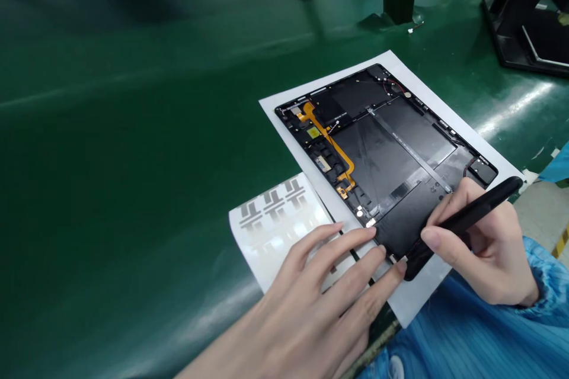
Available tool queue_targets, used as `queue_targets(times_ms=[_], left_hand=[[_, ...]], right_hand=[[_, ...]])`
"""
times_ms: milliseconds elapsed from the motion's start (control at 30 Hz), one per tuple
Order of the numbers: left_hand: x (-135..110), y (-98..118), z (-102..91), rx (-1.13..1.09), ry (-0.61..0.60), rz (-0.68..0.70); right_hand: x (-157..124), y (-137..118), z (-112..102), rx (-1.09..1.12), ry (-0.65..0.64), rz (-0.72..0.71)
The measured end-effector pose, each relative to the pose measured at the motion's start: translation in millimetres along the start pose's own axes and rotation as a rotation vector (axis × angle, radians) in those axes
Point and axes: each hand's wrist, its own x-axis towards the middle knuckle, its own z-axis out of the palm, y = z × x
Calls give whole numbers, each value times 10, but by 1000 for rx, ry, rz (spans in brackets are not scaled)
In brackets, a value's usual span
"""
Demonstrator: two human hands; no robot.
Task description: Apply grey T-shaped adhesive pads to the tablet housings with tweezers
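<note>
A right hand [480, 254] closes around a black pen-shaped tool [478, 212], pressing its tip to the near edge of an opened tablet [400, 160], its orange flex cable [331, 142] exposed. The left hand [311, 302], its fingers [347, 243] open and flat on the rim, appears to steady the tablet. A white paper sheet [422, 299] separates it from the green worktop [111, 160], with a sheet of printed labels [271, 231] just beside.
</note>
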Motion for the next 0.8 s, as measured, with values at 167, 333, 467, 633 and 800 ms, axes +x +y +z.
queue_targets(times_ms=[167, 333, 467, 633, 800], left_hand=[[22, 1, -15, 8, 12, -1], [35, 11, -2, 11, 2, -4], [59, 25, -9, 13, -2, -15], [154, 72, -76, 40, -11, -47], [135, 36, -72, 33, -16, -33]], right_hand=[[10, -7, 27, -27, 13, 19], [-9, -2, 43, -2, 19, 33], [1, -9, 54, -31, 35, 32], [7, -3, 53, -3, 65, 15], [-15, 40, 50, 131, 167, 18]])
